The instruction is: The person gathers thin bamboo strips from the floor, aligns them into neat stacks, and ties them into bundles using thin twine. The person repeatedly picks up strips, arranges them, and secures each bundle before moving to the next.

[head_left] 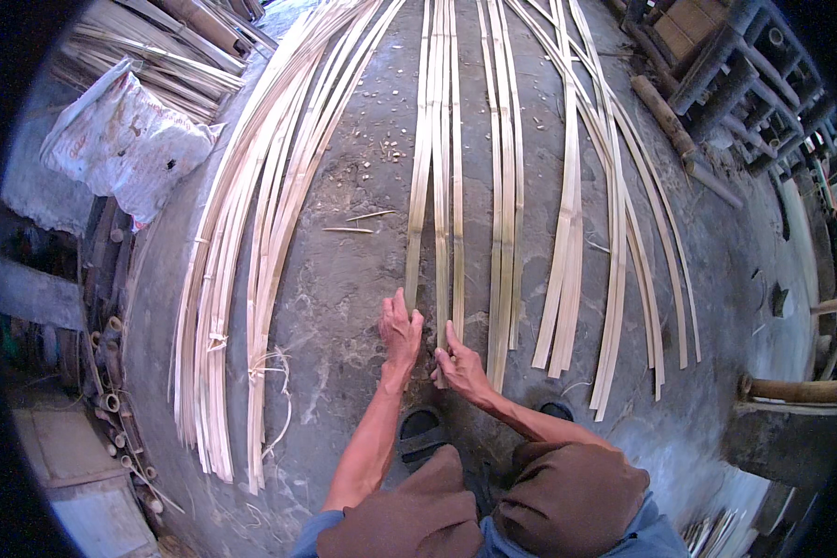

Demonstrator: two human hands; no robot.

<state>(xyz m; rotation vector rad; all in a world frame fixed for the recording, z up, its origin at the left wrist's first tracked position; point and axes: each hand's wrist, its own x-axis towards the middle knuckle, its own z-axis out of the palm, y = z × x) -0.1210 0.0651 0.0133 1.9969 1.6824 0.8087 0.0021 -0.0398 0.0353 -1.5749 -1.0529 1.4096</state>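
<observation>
At btm ctr, nearest: knees point(567, 493) in brown cloth, dark sandals point(423, 435) on the grey floor point(335, 270) just past them. R hand point(463, 367) is next, thumb & fingers clamped on the near end of a long pale strip point(443, 251), which lies lengthwise mid-floor & runs away to the top. L hand point(400, 337), just left & a bit farther, is at the near end of another strip point(418, 214); its fingers sit close tog., but can't tell if they grip. To the L, a big bundle of strips point(205, 372), near ends tied in places. To the R, more strips point(567, 270) spread in loose groups, some crossing. Farther: two thin slivers point(349, 230), then scattered chips point(391, 149). Upper L, a white sack point(126, 135) w/ stacked sticks point(172, 70) behind; upper R, a thick pole point(662, 113) on the floor.
</observation>
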